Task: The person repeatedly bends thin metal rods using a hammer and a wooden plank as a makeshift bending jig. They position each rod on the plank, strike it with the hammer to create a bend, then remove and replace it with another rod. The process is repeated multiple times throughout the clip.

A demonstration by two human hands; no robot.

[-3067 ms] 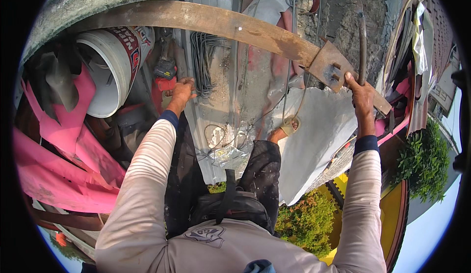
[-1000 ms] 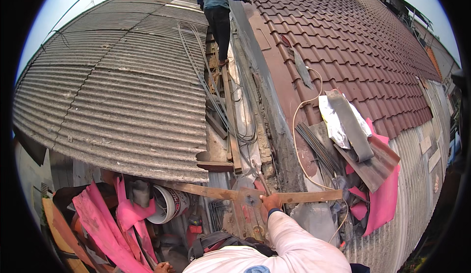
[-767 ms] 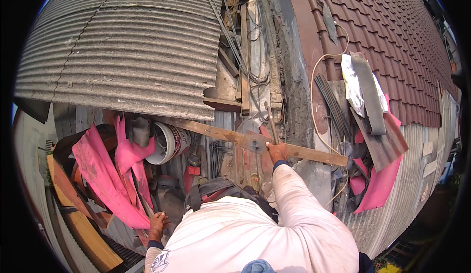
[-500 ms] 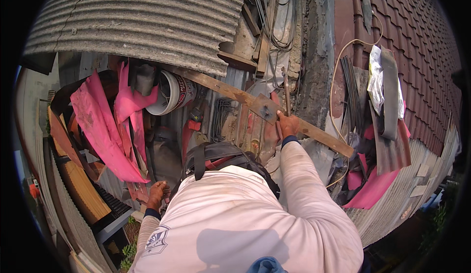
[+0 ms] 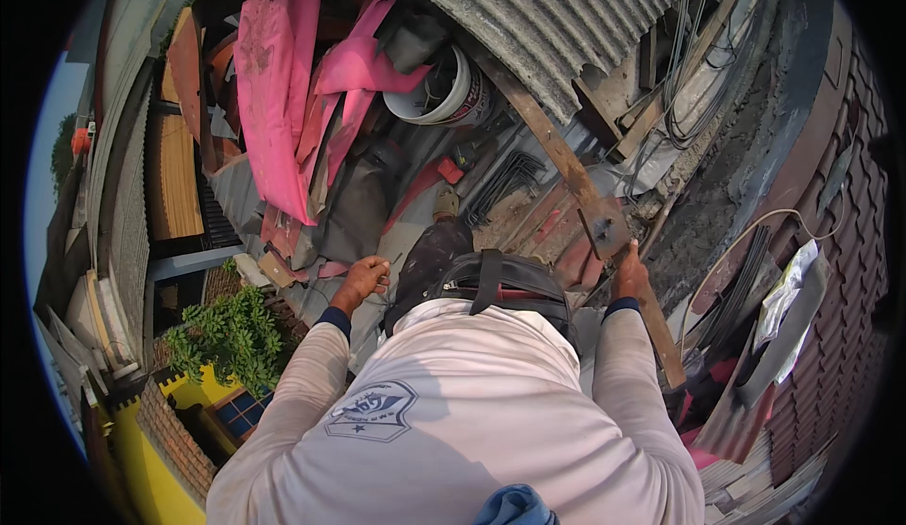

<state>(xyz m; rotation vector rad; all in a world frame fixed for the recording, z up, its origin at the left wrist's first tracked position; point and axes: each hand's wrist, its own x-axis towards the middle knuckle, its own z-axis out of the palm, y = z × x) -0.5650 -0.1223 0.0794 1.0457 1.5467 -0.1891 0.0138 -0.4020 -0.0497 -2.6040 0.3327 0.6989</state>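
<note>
Your right hand (image 5: pixel 629 275) clasps the wooden plank (image 5: pixel 547 138), which slants past the white bucket (image 5: pixel 475 100), while your left hand (image 5: pixel 361 282) (grip curled, whether pinching anything I cannot tell) hangs near your waist bag (image 5: pixel 528 287).

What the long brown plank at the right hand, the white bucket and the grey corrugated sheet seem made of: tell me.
Long brown plank: probably wood, matt and unpainted-looking, judging by its patchy, stained brown face.
White bucket: likely plastic, smooth, with an even, moulded-looking rim and printed side.
Grey corrugated sheet: perhaps fibre cement, weathered and dull, from its mottled ridges.
</note>
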